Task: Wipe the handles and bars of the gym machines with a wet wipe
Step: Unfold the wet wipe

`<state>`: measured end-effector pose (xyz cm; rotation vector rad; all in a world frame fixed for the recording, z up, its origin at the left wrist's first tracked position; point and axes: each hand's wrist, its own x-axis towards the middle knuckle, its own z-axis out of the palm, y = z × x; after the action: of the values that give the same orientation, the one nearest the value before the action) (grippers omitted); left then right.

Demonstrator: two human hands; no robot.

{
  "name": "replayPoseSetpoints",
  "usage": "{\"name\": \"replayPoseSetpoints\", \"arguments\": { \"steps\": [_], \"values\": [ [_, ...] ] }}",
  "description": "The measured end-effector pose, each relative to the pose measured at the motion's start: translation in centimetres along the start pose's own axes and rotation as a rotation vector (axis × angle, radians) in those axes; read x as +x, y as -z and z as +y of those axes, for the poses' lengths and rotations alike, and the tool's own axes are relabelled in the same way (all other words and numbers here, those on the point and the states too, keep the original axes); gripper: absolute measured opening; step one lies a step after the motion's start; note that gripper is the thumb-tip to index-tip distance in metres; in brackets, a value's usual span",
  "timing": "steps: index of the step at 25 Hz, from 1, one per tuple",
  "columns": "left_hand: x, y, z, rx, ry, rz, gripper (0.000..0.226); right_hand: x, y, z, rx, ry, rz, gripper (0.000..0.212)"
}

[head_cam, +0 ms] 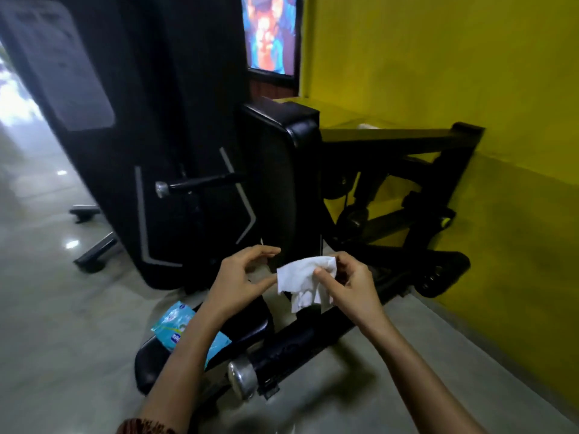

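A white wet wipe [302, 278] hangs crumpled in front of the black gym machine's back pad [279, 183]. My right hand [351, 283] pinches the wipe's right side between thumb and fingers. My left hand [241, 278] sits just left of the wipe, its thumb touching the wipe's left edge and its fingers curved above, holding nothing I can make out. Below my hands a black handle with a chrome end cap [242, 375] points toward me. A second black handle with a chrome tip [194, 184] sticks out to the left, higher up on the machine.
A blue-green pack of wipes [175, 324] lies on the black seat [250, 321] under my left forearm. The machine's black weight-stack shroud [150, 120] rises on the left. A yellow wall [470, 89] closes the right side, with black frame bars [407, 142] against it. The floor [62, 308] is glossy grey.
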<state>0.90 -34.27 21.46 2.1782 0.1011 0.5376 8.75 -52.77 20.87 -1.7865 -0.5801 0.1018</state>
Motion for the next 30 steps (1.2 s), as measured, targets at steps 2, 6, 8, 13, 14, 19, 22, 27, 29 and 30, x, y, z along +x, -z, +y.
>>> {"name": "replayPoseSetpoints", "arguments": {
  "steps": [2, 6, 8, 13, 14, 19, 22, 27, 29, 30],
  "values": [
    [-0.3, -0.3, 0.5, 0.003, -0.009, -0.016, 0.032, 0.5, 0.5, 0.0, 0.084, -0.023, -0.071, 0.013],
    [-1.1, -0.9, 0.8, -0.043, 0.012, -0.008, 0.032, 1.4, 0.6, 0.0, 0.239, -0.084, -0.168, 0.013],
    [-1.2, -1.2, 1.2, -0.097, 0.054, 0.028, 0.019, 1.6, 0.5, 0.4, 0.278, -0.103, -0.219, 0.009],
    [-1.2, -1.8, 2.1, -0.231, 0.149, 0.222, 0.014, 1.8, 1.0, 1.0, 0.165, -0.09, -0.348, 0.051],
    [-1.2, -2.0, 2.4, -0.242, 0.163, 0.247, 0.012, 1.8, 1.3, 0.9, 0.108, -0.05, -0.371, 0.065],
    [-0.8, -2.5, 4.8, -0.166, 0.152, 0.341, 0.006, 1.3, 1.7, -0.8, -0.067, 0.19, -0.461, 0.081],
    [-0.8, -2.7, 5.7, -0.064, 0.143, 0.344, 0.008, 1.1, 1.5, -1.3, -0.07, 0.252, -0.561, 0.078],
    [-1.2, -2.0, 5.6, -0.144, 0.287, 0.437, 0.008, 1.1, 1.8, -0.6, 0.036, 0.147, -0.514, 0.043],
    [-1.6, -1.8, 5.5, -0.315, 0.404, 0.416, 0.014, 1.1, 2.2, -0.9, 0.291, -0.023, -0.466, 0.013],
    [-1.8, -1.9, 5.5, -0.405, 0.464, 0.412, 0.017, 1.2, 2.3, -1.1, 0.452, -0.15, -0.451, 0.008]
  ]
}}
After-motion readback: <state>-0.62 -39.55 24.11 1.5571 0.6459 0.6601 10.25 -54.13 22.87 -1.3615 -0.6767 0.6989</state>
